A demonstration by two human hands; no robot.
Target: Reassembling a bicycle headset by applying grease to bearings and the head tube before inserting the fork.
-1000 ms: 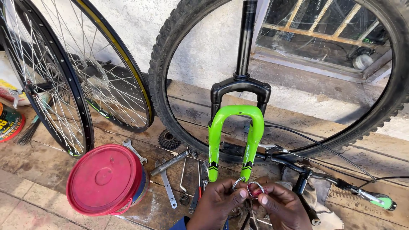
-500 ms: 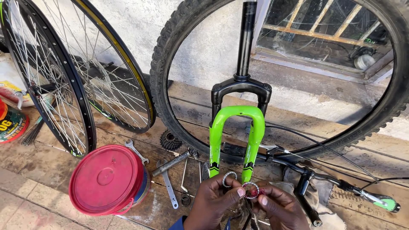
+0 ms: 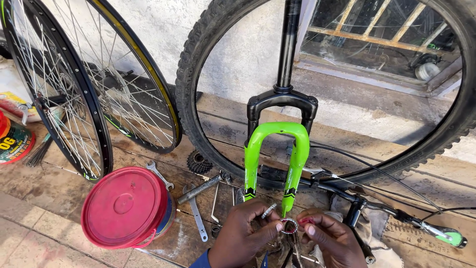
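My left hand point(image 3: 244, 234) and my right hand point(image 3: 332, 239) meet at the bottom middle, fingertips pinching small metal rings point(image 3: 289, 226) between them. A second small ring point(image 3: 268, 210) rests on my left fingers. Just above stands a bicycle fork point(image 3: 275, 154) with a bright green arch and black crown, its black steerer tube rising upward. A big knobby tyre point(image 3: 198, 74) leans on the wall behind the fork.
Two spoked rims point(image 3: 64, 99) lean on the wall at left. A red-lidded bucket point(image 3: 125, 206) sits bottom left, with wrenches point(image 3: 196, 218), a sprocket cluster point(image 3: 198, 162) and a handlebar with a green grip point(image 3: 448, 237) on the wooden floor. A barred window point(image 3: 386, 34) is top right.
The view has tilted slightly. My fingers have shifted the rings, bringing them closer together between both hands; the fork and wheels have stayed put.
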